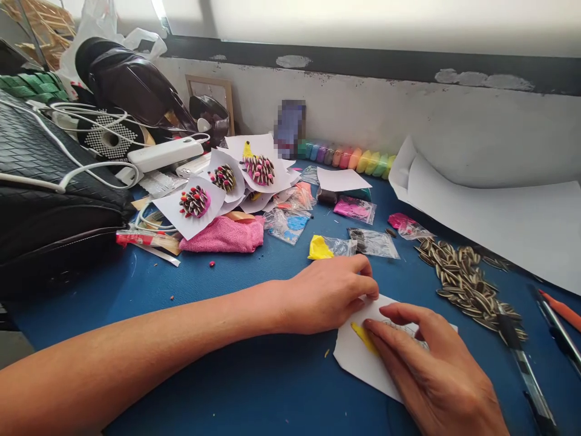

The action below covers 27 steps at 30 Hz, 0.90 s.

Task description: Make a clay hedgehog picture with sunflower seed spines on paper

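A white piece of paper point(347, 354) lies on the blue table, partly covered by both hands, with some faint drawn lines on it. At its far edge, my left hand point(333, 293) has its fingers curled down onto the paper; the fingertips are partly hidden. A small flattened strip of yellow modelling clay point(363, 338) lies on the paper. My right hand point(436, 357) presses its closed fingertips on the clay's right end. Just beyond my left hand sits a packet of yellow clay point(321, 248), partly out of its clear bag.
Striped sunflower seeds point(467, 281) are heaped at right, beside pens point(529, 369) and a large white sheet point(490, 206). Seed-covered clay figures point(195, 201) rest on papers above a pink cloth point(224, 235). A black bag point(59, 206) stands left; coloured clay packs point(347, 157) line the wall.
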Available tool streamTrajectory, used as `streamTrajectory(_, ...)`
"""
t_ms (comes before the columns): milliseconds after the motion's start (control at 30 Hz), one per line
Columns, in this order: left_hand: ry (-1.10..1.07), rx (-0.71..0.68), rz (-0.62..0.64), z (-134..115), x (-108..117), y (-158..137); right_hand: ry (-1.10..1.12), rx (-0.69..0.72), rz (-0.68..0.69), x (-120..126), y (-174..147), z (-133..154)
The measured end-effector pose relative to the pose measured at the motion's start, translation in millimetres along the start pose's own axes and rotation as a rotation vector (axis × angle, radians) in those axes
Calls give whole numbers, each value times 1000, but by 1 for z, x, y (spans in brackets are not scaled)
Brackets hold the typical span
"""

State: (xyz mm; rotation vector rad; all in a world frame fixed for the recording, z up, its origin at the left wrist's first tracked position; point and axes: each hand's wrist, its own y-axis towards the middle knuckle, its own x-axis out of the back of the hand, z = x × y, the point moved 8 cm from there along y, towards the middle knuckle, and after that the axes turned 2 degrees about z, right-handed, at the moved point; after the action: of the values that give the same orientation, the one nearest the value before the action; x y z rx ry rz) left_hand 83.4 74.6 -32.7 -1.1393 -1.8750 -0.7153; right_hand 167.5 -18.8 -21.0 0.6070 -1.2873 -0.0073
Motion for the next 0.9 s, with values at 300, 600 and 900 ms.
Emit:
streamTrajectory(300,-1,-4,9,0,-1,-1,48,-10,-31,5,3,4)
streamTrajectory(600,0,-20,-11,1,-2,-2,45,29,-40,3,1,6)
streamTrajectory(900,-15,-25,-21,0,-1,-3,-27,119,-48,3,-3,11)
